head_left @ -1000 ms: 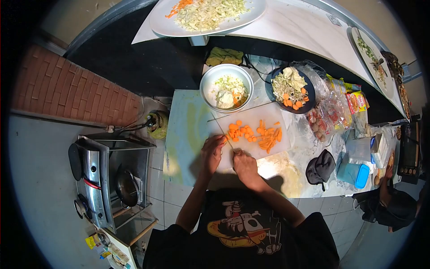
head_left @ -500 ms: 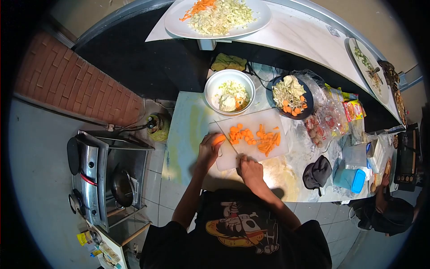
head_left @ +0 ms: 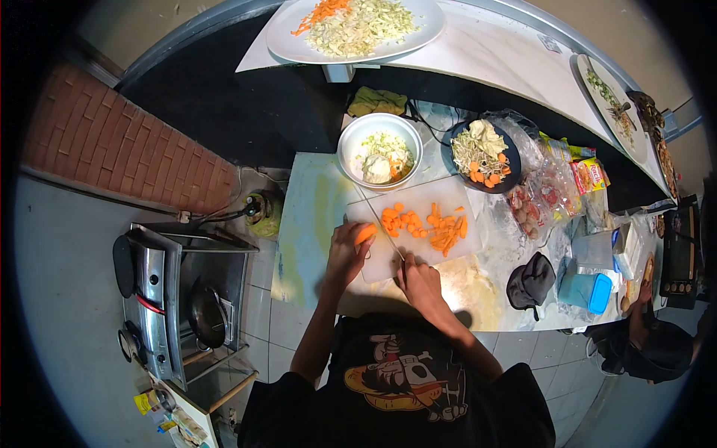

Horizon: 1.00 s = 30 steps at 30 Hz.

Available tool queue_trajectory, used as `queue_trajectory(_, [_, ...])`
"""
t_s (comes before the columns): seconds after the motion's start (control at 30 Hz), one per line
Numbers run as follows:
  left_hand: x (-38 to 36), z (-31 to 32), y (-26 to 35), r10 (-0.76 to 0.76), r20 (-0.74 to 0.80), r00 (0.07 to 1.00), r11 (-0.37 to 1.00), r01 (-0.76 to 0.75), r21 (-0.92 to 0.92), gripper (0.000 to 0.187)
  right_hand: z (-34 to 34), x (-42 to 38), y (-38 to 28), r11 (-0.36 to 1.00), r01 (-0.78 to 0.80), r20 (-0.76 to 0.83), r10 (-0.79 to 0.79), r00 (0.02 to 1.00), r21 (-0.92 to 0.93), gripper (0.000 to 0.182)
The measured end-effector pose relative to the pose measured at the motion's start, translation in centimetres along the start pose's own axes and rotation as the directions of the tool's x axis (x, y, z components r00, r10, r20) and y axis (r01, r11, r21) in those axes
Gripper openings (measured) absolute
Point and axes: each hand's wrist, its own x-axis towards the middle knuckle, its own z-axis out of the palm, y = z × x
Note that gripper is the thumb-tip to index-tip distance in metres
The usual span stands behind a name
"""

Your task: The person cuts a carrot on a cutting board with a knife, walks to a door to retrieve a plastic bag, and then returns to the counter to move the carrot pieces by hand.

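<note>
At the left edge of a white cutting board, my left hand grips a piece of carrot. My right hand is wrapped round the handle of a knife, whose long thin blade slants up and left across the board, just right of the carrot. Cut carrot pieces lie in loose heaps on the board, right of the blade. Behind the board stands a white bowl with chopped vegetables and a pale lump inside.
A dark plate holds sprouts and carrot slices. To its right are plastic bags, a black cap and a blue-lidded container. An oval platter of shredded vegetables rests on the raised counter. A stove stands left; another person is far right.
The knife blade has shifted slightly, with its handle end a little higher on the board. My left hand keeps its hold on the carrot; the whole view has moved slightly.
</note>
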Motion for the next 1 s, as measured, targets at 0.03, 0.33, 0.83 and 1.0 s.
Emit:
queue_trajectory(0.03, [-0.2, 0.0, -0.1, -0.006, 0.014, 1.0, 0.999, 0.006, 0.049, 0.031, 0.0, -0.2, 0.0, 1.0, 0.012, -0.002, -0.012, 1.0, 0.021, 0.03])
queue_trajectory(0.33, [-0.3, 0.4, -0.8, 0.04, -0.004, 0.999, 0.995, -0.039, 0.094, 0.028, 0.7, -1.1, 0.2, 0.993, 0.057, -0.043, -0.053, 0.998, 0.099, 0.027])
queue_trajectory(0.83, [-0.4, 0.2, -0.8, 0.12, -0.066, 0.991, 0.992, -0.118, 0.034, 0.026, 0.7, -1.0, 0.2, 0.991, 0.132, -0.033, -0.131, 0.991, 0.033, 0.027])
queue_trajectory(1.0, [-0.3, 0.6, -0.9, 0.132, -0.093, 0.987, 0.991, -0.132, 0.004, 0.028, 1.1, -0.9, 0.4, 0.99, 0.135, 0.001, -0.135, 0.991, 0.035, 0.029])
